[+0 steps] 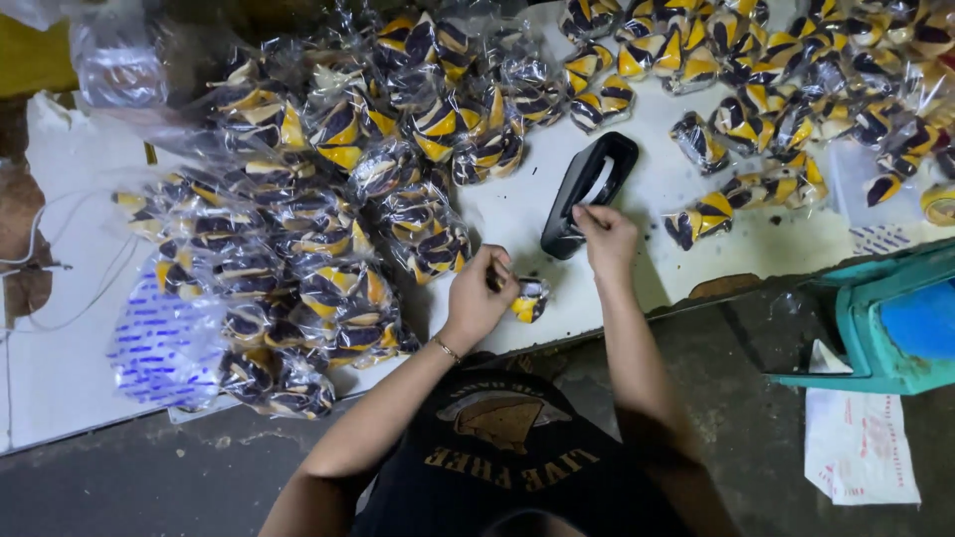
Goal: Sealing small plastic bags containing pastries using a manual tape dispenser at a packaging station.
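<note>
Left hand (479,298) has its fingers clenched on a small yellow-and-dark wrapped packet (530,299), held just above the desk (517,214) near its front edge. Right hand (605,239) is at 1 o'clock from the left, fingers pinched on something small, touching the near end of the black stapler (589,192); can't tell what the pinch holds.

Risks, as I judge them: fingertips sit right at the stapler's near end, so a press could nip them. The packet is close to the desk edge, so a loose grip could drop it to the floor. The bagged heap (298,229) at 10 o'clock is stacked high and may slide into the work spot.

The desk is white with dark specks, with more packets (776,70) spread at 1–2 o'clock. Dark concrete floor (159,477) below, teal stool (885,328) at 3 o'clock, paper sheet (860,447) under it. Dim room.
</note>
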